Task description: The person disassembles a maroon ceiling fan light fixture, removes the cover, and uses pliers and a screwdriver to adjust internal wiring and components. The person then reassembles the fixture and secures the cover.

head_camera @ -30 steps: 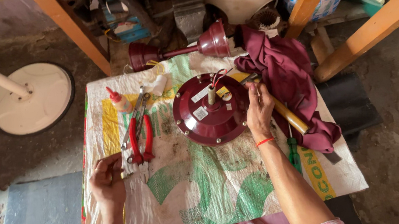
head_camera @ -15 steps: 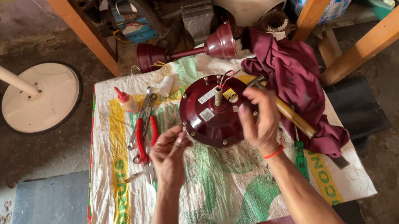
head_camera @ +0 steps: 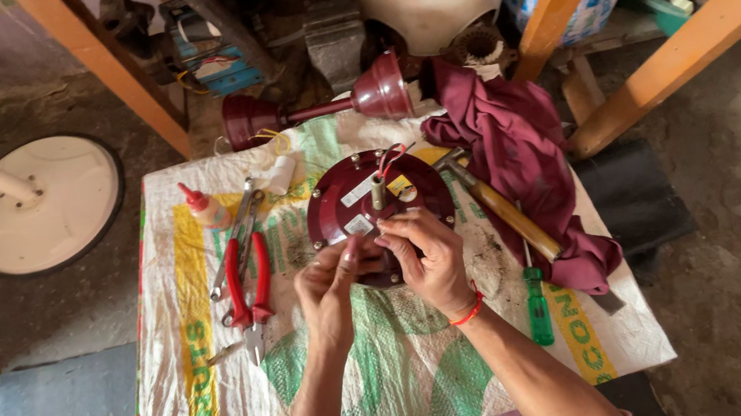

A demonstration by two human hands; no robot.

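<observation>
While both hands meet over the near edge of the dark red round motor housing (head_camera: 376,199), the left hand (head_camera: 329,291) has its fingers curled with the thumb and forefinger brought together, and the right hand (head_camera: 429,253) is bent over it with its fingertips pinched too (what small part they pinch I cannot tell, it is hidden between the fingers). This housing lies flat on the woven sack cloth (head_camera: 400,375) that covers the table, near the far middle, with a short shaft and thin wires coming up from its centre. Left of it lie red-handled pliers (head_camera: 246,281) and a small bottle with red cap (head_camera: 205,207). On the right a hammer with wooden handle (head_camera: 503,210) lies partly on a maroon cloth (head_camera: 526,170), and a green screwdriver (head_camera: 536,301) lies just beside the handle. Behind the housing a dark red rod with two cups (head_camera: 312,107) lies across the table edge. A white round stand base (head_camera: 45,204) sits on the floor at the left.
</observation>
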